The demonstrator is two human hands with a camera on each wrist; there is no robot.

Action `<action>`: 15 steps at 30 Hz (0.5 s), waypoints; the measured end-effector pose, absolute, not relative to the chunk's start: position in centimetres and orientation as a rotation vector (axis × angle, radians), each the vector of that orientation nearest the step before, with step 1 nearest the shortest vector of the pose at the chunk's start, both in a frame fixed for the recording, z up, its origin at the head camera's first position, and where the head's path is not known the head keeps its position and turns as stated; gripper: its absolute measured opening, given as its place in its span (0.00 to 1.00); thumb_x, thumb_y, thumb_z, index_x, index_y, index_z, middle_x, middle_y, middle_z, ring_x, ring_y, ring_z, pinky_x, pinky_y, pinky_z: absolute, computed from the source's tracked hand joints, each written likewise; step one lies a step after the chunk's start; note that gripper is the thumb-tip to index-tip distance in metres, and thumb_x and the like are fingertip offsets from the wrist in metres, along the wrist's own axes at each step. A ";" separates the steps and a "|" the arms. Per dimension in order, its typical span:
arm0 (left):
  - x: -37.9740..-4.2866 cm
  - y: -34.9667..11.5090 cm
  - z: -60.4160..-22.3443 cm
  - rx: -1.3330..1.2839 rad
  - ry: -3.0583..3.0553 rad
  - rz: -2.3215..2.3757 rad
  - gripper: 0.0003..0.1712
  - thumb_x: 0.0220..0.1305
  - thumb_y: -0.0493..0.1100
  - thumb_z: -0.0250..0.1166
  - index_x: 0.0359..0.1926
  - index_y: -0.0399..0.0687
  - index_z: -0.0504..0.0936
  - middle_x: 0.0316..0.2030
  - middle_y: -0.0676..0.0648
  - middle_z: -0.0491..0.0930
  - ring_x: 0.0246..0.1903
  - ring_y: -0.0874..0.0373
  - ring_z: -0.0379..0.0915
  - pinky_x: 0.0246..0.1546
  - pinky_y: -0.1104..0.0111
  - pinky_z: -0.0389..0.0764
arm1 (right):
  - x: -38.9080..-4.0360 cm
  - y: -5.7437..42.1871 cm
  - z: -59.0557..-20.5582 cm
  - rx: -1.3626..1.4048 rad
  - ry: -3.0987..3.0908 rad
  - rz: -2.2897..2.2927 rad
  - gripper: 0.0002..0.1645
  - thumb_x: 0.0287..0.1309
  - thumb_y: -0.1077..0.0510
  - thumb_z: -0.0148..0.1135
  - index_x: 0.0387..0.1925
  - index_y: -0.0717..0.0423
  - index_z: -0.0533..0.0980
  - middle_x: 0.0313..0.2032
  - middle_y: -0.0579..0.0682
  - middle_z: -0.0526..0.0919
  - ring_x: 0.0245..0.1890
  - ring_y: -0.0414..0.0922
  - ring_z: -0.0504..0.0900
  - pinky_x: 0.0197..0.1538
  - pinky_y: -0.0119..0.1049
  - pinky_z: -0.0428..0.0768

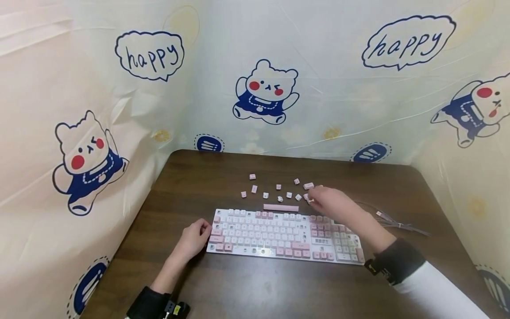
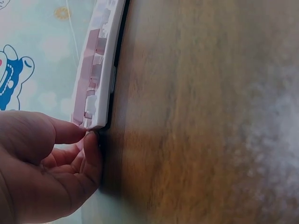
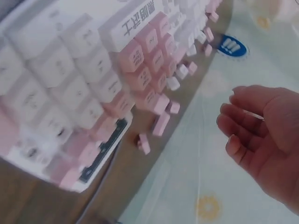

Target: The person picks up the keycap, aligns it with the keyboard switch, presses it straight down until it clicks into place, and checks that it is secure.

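Observation:
A white and pink keyboard [image 1: 322,242] lies on the table. At its left edge, my left hand [image 1: 195,239] pinches the case corner between thumb and index finger, as the left wrist view shows up close; the other fingers are curled. My right hand [image 1: 332,203] is over the back of the keyboard, its fingertips right by some loose keycaps [image 1: 308,186]. In the right wrist view its fingers are loosely bent, apart from the thumb, with nothing between them. Behind the keyboard lies a long pink spacebar keycap [image 1: 280,207]. A dark strip without keycaps [image 3: 105,151] shows along the keyboard's back edge.
Several more small keycaps [image 1: 265,195] are scattered on the brown table [image 1: 207,181] behind the keyboard. A bundled grey cable [image 1: 398,225] lies to the right, beyond my right forearm. Printed cloth [image 1: 326,97] hangs around the table's back and sides.

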State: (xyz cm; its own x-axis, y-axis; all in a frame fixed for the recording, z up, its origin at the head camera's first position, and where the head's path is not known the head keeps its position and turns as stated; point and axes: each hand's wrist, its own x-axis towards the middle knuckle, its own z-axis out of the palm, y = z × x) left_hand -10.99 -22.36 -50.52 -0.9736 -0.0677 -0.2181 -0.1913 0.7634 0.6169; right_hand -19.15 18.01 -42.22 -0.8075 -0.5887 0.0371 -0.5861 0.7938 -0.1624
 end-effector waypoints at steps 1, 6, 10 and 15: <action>-10.9 -22.4 -50.5 -0.209 2.772 1.004 0.10 0.70 0.42 0.55 0.41 0.39 0.79 0.26 0.45 0.75 0.25 0.56 0.69 0.25 0.67 0.72 | -19.2 17.5 -42.5 -1.011 2.941 -0.239 0.08 0.57 0.57 0.67 0.39 0.52 0.80 0.31 0.46 0.82 0.29 0.40 0.77 0.36 0.37 0.83; -10.6 -22.4 -50.7 -0.212 2.778 1.003 0.10 0.69 0.42 0.55 0.40 0.40 0.79 0.27 0.45 0.75 0.27 0.56 0.69 0.27 0.66 0.72 | -19.6 15.1 -43.9 -1.162 2.856 -0.178 0.08 0.58 0.59 0.66 0.40 0.52 0.81 0.32 0.45 0.82 0.31 0.39 0.77 0.37 0.36 0.82; -10.5 -22.2 -50.6 -0.217 2.799 0.990 0.09 0.69 0.42 0.56 0.40 0.41 0.79 0.28 0.46 0.76 0.28 0.55 0.70 0.29 0.66 0.72 | -19.9 13.8 -45.1 -1.265 2.821 -0.176 0.05 0.59 0.61 0.65 0.37 0.53 0.82 0.31 0.46 0.82 0.30 0.40 0.77 0.36 0.37 0.81; -10.5 -22.0 -50.3 -0.193 2.811 0.989 0.08 0.69 0.40 0.55 0.40 0.41 0.78 0.29 0.45 0.77 0.29 0.55 0.71 0.30 0.65 0.74 | -20.7 12.8 -46.1 -1.299 2.840 -0.158 0.04 0.60 0.61 0.63 0.32 0.54 0.84 0.28 0.47 0.81 0.28 0.40 0.77 0.34 0.37 0.81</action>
